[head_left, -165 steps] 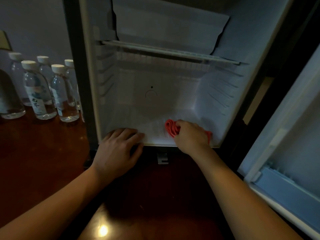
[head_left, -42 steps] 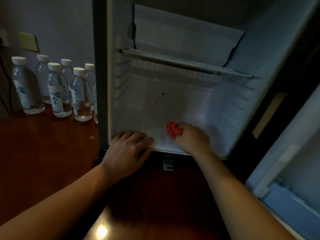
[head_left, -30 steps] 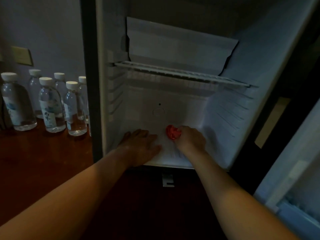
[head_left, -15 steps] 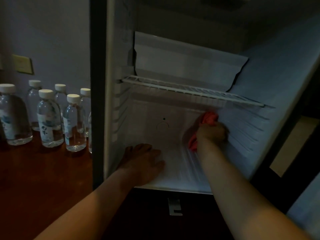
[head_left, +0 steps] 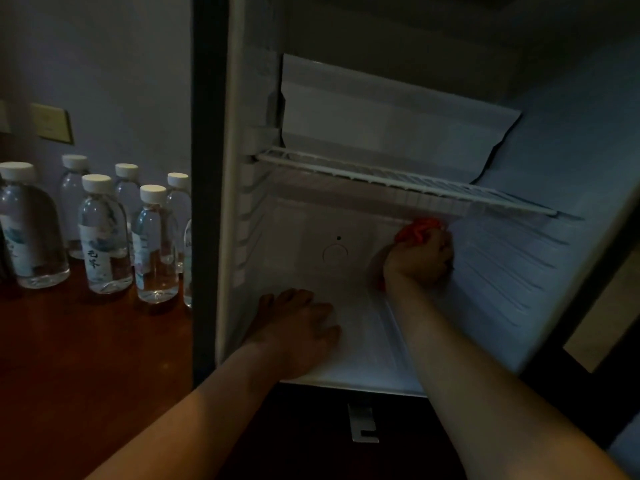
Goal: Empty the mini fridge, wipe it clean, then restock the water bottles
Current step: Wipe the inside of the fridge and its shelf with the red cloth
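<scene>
The mini fridge [head_left: 554, 140] stands open in front of me, its white inside bare of bottles. My right hand [head_left: 420, 259] grips a bunched red cloth [head_left: 417, 230] and presses it against the back wall near the right corner, just under the wire shelf [head_left: 398, 181]. My left hand [head_left: 298, 323] lies flat with spread fingers on the fridge floor at the front left. Several clear water bottles [head_left: 104, 233] with white caps stand on the dark wooden surface [head_left: 86, 358] to the left of the fridge.
The fridge's dark outer frame [head_left: 207, 202] stands between the bottles and the inside. A wall plate [head_left: 52, 123] is on the wall above the bottles. A metal hinge bracket [head_left: 362, 424] sits below the fridge's front edge. A strip of the open door shows at the lower right.
My right hand rose with the red cloth from the fridge floor to the back wall under the shelf. My left hand slid from the front lip deeper onto the floor.
</scene>
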### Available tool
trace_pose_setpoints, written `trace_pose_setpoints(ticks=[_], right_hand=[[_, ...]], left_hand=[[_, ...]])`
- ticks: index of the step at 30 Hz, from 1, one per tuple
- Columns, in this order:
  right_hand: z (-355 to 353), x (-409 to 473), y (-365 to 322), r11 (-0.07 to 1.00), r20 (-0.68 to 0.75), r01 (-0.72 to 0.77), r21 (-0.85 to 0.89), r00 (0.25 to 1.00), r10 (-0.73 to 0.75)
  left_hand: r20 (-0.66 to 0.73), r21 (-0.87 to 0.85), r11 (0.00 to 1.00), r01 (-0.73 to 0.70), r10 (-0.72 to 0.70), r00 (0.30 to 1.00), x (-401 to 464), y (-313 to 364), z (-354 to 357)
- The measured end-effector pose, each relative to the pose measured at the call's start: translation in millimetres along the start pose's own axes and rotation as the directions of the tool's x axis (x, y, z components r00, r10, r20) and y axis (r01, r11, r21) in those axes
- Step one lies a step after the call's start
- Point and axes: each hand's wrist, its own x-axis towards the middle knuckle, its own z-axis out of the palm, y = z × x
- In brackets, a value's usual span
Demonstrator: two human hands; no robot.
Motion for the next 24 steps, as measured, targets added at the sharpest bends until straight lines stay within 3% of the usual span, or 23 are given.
trace_pose_setpoints(ticks=[8,16,21,24], right_hand=[[9.9,-18.0,-8.5,0.993,0.134,0.103,0.052,0.985,-0.109],[-3.2,-5.4,8.2,0.972,0.080,0.230,-0.057,0.971,-0.225],[-3.7,-0.9,16.4,0.955,0.052,0.226,-0.191,0.974,-0.221],[-1.8,-5.4,13.9,0.971,0.037,0.189,-0.149,0.982,-0.185]], left_hand=[[-0.015,-0.003,1.000,-0.002,0.002,1.000,0.1,-0.4,-0.3],[-0.003,-0.031,1.000,-0.001,0.001,1.000,-5.9,1.6,-6.1],[-0.003,-0.051,0.999,0.010,-0.010,1.000,-4.7,0.1,-4.5],[0.004,-0.042,0.999,-0.001,0.001,1.000,-4.2,-0.4,-3.6]])
